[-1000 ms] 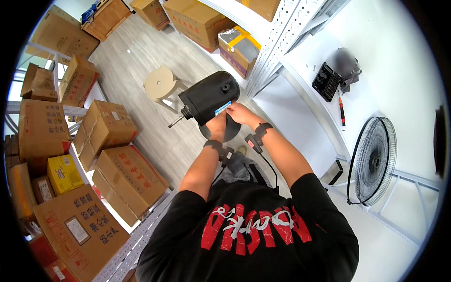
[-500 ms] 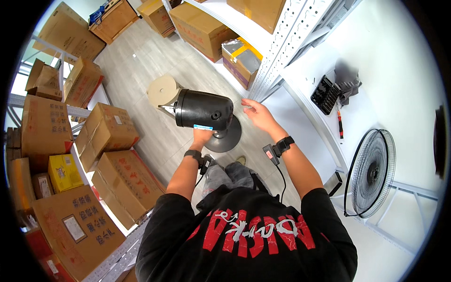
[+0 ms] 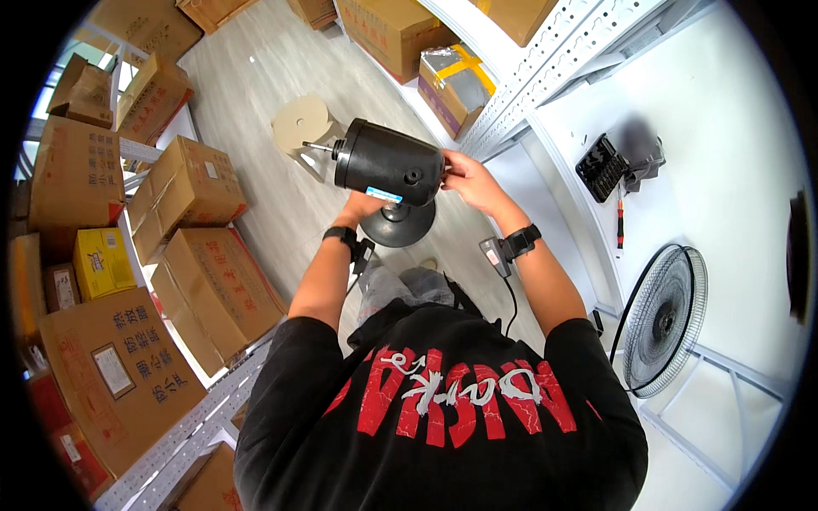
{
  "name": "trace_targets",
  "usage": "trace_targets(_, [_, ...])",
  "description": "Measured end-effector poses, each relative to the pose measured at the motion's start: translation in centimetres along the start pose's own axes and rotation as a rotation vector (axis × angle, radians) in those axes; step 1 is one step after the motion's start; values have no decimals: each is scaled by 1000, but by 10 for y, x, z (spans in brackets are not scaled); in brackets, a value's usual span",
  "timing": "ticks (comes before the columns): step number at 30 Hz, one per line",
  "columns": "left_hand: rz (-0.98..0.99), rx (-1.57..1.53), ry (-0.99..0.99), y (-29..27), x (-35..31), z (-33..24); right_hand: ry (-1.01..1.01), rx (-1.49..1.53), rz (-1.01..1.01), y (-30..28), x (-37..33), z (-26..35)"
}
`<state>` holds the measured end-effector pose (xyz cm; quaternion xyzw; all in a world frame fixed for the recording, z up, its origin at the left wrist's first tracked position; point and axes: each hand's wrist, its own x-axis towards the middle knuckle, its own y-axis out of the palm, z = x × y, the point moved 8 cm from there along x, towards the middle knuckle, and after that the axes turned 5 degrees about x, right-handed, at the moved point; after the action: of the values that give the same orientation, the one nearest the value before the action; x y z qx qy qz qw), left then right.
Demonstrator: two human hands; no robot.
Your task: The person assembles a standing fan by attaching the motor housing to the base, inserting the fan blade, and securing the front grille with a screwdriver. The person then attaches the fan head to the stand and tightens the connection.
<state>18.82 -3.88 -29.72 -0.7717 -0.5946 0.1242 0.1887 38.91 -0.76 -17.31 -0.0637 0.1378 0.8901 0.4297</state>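
Observation:
A black fan motor housing (image 3: 388, 162) with a bare metal shaft (image 3: 318, 147) pointing left sits tilted above a round black base (image 3: 400, 228). Beneath the housing, near the blue-and-white label, my left hand (image 3: 365, 205) grips the fan; its fingers are mostly hidden behind the housing. My right hand (image 3: 470, 182) has its fingers and thumb curled against the housing's rear end, on the right side. Farther right, the wire fan guard (image 3: 666, 319) leans near the white shelf, apart from both hands.
A beige round stool (image 3: 302, 123) stands beyond the shaft. Cardboard boxes (image 3: 221, 294) fill the left shelving, with a yellow box (image 3: 104, 262) among them. On the white shelf (image 3: 588, 119) at right lie a black bit case (image 3: 601, 168) and a red-black screwdriver (image 3: 620, 226).
My right hand has closed in from beside the housing and now touches its rear end. The housing has tilted somewhat, its shaft end higher in view. The whole view has shifted.

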Motion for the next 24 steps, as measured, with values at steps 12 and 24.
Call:
trace_targets(12, [-235, 74, -165, 9, 9, -33, -95, -243, -132, -12, -7, 19])
trace_targets(24, [-635, 49, -374, 18, -15, 3, -73, -335, -67, 7, -8, 36])
